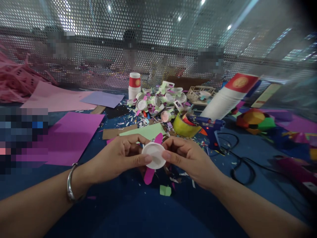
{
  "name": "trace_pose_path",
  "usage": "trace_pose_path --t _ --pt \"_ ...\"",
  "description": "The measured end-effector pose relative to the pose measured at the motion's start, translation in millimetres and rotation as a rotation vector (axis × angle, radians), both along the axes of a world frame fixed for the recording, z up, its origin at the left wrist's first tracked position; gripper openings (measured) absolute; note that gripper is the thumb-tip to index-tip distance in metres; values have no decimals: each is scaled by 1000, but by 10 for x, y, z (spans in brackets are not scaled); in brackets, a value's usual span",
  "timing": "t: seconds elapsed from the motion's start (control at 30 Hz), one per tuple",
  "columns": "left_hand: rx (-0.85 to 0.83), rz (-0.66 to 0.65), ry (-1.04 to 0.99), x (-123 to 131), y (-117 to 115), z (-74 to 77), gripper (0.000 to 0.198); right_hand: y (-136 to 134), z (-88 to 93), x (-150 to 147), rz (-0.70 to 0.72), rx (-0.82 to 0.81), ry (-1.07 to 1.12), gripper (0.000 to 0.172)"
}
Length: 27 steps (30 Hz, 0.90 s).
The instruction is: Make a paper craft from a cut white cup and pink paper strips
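Both hands hold one small white paper disc (154, 155), the round base of a cup, low over the blue table (138, 211). My left hand (119, 158) pinches its left rim between thumb and fingers. My right hand (184, 158) pinches the right rim the same way. A magenta paper strip (149, 175) runs behind the disc, sticking out above and below it. A silver bangle (70, 183) sits on my left wrist.
A purple sheet (71, 135) lies to the left and a green sheet (146, 131) just beyond the hands. Behind them are a heap of finished cup pieces (158, 100), a yellow tape roll (184, 127), a blue glue gun (209, 127) with a black cable (237, 165), and stacked paper cups (134, 86). A perforated screen closes the back.
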<state>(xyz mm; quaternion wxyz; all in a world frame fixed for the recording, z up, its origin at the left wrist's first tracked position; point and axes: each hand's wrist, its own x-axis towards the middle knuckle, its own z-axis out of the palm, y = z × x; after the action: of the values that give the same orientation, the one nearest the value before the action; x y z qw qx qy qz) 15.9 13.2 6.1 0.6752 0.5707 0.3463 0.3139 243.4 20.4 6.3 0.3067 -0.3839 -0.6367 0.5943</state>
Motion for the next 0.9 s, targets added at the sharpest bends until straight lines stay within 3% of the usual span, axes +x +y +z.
trace_pose_path --t 0.37,0.9 --pt "32 -66 178 -15 -31 -1 27 0 9 -2 -117 213 -118 27" --pt "49 -28 133 13 1 -15 27 20 -27 13 -153 181 -110 29"
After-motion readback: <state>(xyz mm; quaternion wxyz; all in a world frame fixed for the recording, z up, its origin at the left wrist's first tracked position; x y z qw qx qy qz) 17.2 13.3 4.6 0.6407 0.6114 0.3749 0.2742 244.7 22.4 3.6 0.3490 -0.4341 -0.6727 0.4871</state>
